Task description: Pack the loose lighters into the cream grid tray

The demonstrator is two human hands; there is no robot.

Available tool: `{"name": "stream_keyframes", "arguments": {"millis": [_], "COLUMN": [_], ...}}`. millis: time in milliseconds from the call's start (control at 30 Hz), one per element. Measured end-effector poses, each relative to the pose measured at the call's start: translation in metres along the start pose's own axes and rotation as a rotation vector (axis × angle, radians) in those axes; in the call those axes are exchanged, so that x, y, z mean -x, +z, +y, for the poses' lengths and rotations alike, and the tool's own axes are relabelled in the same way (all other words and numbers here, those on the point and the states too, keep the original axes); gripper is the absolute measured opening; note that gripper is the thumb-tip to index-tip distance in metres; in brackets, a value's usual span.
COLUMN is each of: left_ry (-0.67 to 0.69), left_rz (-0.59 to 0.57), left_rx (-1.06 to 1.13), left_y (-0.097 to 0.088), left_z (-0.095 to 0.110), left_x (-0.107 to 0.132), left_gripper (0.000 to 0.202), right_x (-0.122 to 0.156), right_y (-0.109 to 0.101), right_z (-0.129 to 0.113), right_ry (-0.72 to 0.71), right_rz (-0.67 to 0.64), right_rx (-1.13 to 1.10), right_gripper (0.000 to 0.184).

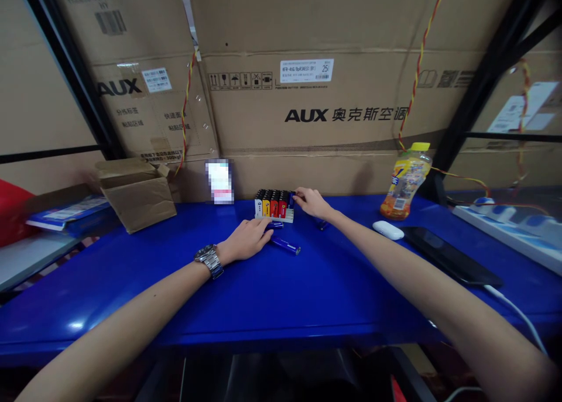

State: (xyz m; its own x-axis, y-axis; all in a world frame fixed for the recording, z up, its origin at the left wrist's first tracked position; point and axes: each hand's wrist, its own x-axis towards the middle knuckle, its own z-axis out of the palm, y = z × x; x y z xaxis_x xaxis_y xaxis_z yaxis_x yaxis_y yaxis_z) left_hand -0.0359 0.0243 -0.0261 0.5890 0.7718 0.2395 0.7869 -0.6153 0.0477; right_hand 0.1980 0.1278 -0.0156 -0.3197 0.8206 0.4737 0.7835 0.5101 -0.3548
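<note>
A white tray (pixel 287 216) holds rows of upright lighters (pixel 274 206) in white, yellow, orange and red with dark tops. At its right end, my right hand (pixel 312 202) pinches a dark blue lighter (pixel 291 198) between thumb and fingertips. My left hand (pixel 246 239), a metal watch (pixel 209 260) on its wrist, is low at the tray's front left corner. Between its thumb and fingers sits a blue lighter (pixel 276 225), partly hidden. Another blue lighter (pixel 286 246) lies on the table just beyond the thumb. A further blue one (pixel 322 224) lies under my right wrist.
On the blue table (pixel 263 296) stand an open cardboard box (pixel 138 197), a lit phone (pixel 219 182) and a drink bottle (pixel 406 182). A white earbud case (pixel 388 230), a black phone (pixel 452 256) with a cable and a power strip (pixel 513 232) are right. Large cartons (pixel 351 144) stand behind.
</note>
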Motion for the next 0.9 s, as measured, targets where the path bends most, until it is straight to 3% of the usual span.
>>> {"name": "stream_keyframes", "arguments": {"millis": [100,167,333,433,700,900], "left_ry": [-0.004,-0.014,-0.004,-0.008,-0.075,-0.087], "left_rz": [0.005,0.013,0.032,0.066,0.117,0.100], "left_rx": [0.001,-0.004,0.066,0.118,0.159,0.146], "left_y": [0.000,0.001,-0.002,-0.003,0.001,0.003], "left_z": [0.000,0.000,0.002,0.003,0.000,-0.002], "left_x": [0.000,0.000,0.001,0.003,0.005,0.004], "left_gripper": [0.045,0.046,0.044,0.042,0.042,0.043], "right_x": [0.010,0.020,0.044,0.049,0.050,0.052], "right_y": [-0.005,-0.006,0.000,0.005,-0.005,-0.003], "right_z": [-0.011,-0.021,-0.051,-0.062,-0.048,-0.034], "right_ry": [0.086,0.040,-0.439,-0.533,-0.432,-0.257], "right_rz": [0.156,0.215,-0.007,-0.107,-0.227,-0.331], "right_rx": [0.046,0.060,0.098,0.231,0.275,0.045], "right_gripper": [0.020,0.018,0.022,0.028,0.020,0.023]}}
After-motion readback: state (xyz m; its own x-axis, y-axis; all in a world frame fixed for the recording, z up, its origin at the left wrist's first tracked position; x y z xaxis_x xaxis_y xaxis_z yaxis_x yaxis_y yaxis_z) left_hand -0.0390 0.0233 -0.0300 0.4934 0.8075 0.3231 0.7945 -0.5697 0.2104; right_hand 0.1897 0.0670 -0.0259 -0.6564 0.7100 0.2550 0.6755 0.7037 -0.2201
